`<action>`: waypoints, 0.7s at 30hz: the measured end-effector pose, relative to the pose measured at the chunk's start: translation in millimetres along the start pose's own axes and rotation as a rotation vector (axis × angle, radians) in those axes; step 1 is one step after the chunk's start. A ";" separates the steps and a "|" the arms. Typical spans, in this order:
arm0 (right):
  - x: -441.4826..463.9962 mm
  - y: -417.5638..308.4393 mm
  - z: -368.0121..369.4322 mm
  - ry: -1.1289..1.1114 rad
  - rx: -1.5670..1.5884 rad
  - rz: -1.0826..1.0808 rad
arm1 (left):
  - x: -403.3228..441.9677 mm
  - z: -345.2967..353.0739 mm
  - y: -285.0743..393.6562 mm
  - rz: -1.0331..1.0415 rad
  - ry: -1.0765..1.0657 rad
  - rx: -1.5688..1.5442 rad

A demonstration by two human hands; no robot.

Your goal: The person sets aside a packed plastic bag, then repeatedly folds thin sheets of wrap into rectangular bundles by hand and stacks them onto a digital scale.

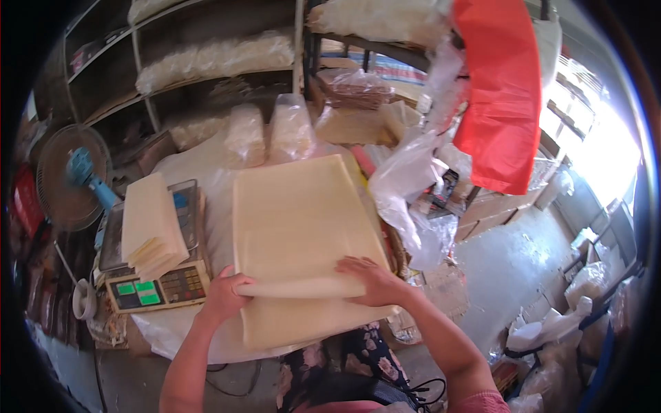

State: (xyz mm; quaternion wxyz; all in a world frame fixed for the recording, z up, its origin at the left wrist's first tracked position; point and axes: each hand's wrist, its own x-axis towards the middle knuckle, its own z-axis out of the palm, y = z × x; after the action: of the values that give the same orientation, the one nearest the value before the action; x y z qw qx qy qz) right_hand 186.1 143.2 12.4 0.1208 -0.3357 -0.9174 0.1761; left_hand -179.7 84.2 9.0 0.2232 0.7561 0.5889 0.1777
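A large cream-coloured thin sheet (303,206) lies on a stack of similar sheets in front of me, its near part folded over into a rounded edge. At the left end of that fold, my left hand (226,296) is closed on the sheet, thumb on top and the other fingers partly hidden. My right hand (375,281) rests on the right end of the fold, its fingers stretched out and apart on the sheet. Below the fold the lower sheets (303,327) show, reaching the table's near edge.
Left of the sheets, a folded bundle (151,220) lies on a digital scale (158,289). A fan (74,175) stands behind it. Bagged stacks (292,131) are at the back, below shelves (213,65). A red plastic bag (499,96) hangs at the right, above floor (509,255).
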 end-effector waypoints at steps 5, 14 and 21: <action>29.1 -10.1 -6.6 0.261 0.323 0.635 | 28.0 14.6 2.5 -0.211 0.406 -0.741; 70.2 14.5 19.5 0.364 0.044 0.674 | 81.8 56.2 9.5 -0.103 0.304 0.228; 81.8 -1.4 24.2 0.266 -0.249 0.203 | 74.6 61.5 9.6 -0.121 0.311 0.295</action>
State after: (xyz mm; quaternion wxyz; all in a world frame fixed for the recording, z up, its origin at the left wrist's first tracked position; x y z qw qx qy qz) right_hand 116.1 190.1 -0.5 0.1803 -0.4590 -0.8695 0.0269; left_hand -121.1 146.7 -36.8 0.0269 0.7074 0.6801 0.1907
